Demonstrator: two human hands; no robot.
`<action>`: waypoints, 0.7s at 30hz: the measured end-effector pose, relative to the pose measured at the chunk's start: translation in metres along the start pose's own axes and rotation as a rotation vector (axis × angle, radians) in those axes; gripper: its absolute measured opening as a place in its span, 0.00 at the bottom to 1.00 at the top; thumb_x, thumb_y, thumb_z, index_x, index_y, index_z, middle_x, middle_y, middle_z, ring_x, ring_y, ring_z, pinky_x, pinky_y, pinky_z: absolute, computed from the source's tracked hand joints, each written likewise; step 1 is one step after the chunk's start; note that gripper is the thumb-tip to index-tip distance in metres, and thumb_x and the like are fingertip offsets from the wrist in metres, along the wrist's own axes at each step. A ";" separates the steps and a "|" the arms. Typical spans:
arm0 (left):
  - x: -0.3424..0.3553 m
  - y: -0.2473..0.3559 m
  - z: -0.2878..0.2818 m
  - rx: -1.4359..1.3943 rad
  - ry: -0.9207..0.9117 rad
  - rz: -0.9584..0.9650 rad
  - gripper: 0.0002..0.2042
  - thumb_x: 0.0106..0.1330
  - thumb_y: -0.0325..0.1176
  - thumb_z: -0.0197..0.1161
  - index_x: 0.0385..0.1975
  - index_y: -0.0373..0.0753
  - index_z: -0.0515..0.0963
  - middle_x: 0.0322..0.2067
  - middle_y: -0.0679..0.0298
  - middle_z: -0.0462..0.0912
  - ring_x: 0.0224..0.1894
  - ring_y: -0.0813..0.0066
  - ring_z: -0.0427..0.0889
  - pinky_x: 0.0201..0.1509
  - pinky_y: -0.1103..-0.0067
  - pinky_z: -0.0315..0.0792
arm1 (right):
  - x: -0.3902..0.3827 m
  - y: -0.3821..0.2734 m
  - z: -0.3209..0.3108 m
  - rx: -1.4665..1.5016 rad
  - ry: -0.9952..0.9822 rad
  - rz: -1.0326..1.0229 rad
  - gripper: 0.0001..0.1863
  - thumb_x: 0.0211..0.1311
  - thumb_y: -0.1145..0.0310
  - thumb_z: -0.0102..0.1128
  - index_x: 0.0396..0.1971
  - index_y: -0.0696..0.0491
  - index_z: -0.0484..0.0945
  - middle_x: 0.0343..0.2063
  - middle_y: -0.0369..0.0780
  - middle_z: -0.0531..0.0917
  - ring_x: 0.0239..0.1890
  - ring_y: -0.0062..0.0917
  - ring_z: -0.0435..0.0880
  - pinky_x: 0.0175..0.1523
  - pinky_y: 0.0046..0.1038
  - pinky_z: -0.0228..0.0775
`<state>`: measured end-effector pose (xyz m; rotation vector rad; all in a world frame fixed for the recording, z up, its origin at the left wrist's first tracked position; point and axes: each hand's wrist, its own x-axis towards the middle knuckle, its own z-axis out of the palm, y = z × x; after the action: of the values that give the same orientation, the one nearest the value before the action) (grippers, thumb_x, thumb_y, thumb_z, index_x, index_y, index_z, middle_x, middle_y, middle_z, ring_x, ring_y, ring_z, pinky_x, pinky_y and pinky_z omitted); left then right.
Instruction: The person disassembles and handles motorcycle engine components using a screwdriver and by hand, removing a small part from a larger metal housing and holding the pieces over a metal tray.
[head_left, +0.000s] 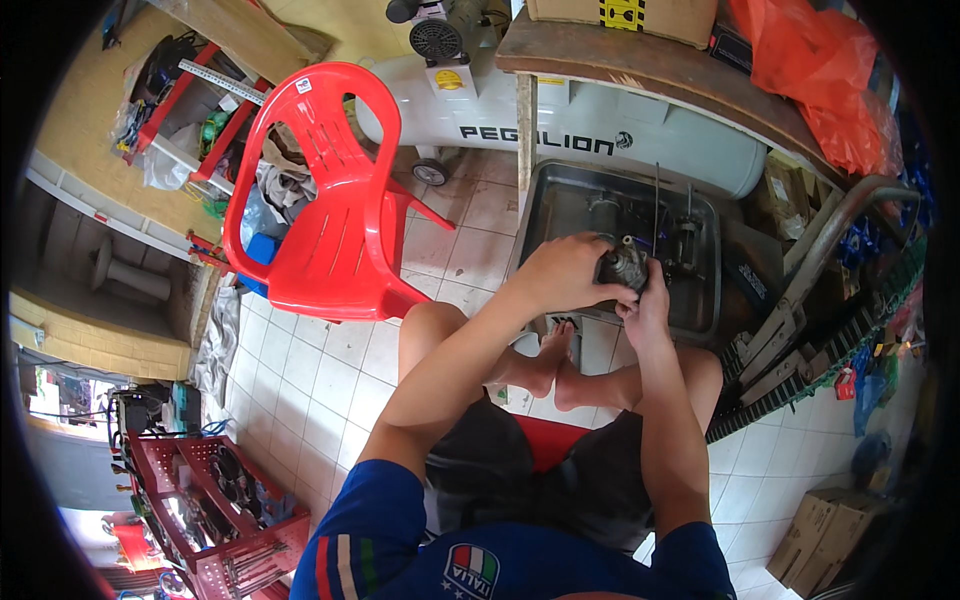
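Between my two hands is a dark, greasy metal machine part (627, 266) with a rounded body and a small pale round fitting on top. My left hand (572, 272) wraps round its left side, fingers over the top. My right hand (650, 303) closes on its lower right side, with the thumb near my left thumb. The part is held above the near edge of a grey metal tray (538, 215). In the tray lie a dark cylindrical part (604, 213) and another dark metal part (688, 240) with an upright rod.
A red plastic chair (330, 245) stands at left. Behind the tray are a large grey air tank (420, 105) and a wooden bench (640, 75). Metal bars (790, 300) lean at right. A red tool cart (215, 500) is at lower left, cardboard boxes (825, 540) at lower right.
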<state>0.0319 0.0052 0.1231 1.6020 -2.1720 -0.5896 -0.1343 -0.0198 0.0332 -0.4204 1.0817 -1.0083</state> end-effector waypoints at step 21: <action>0.001 -0.003 0.005 0.032 0.102 -0.016 0.36 0.42 0.61 0.72 0.47 0.39 0.80 0.41 0.53 0.82 0.41 0.51 0.83 0.45 0.64 0.77 | 0.002 0.007 -0.001 -0.056 -0.012 -0.009 0.16 0.70 0.53 0.44 0.47 0.45 0.75 0.22 0.31 0.76 0.13 0.18 0.66 0.18 0.23 0.55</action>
<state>0.0313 0.0035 0.1173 1.6299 -2.1063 -0.4697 -0.1319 -0.0179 0.0269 -0.4767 1.1001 -0.9842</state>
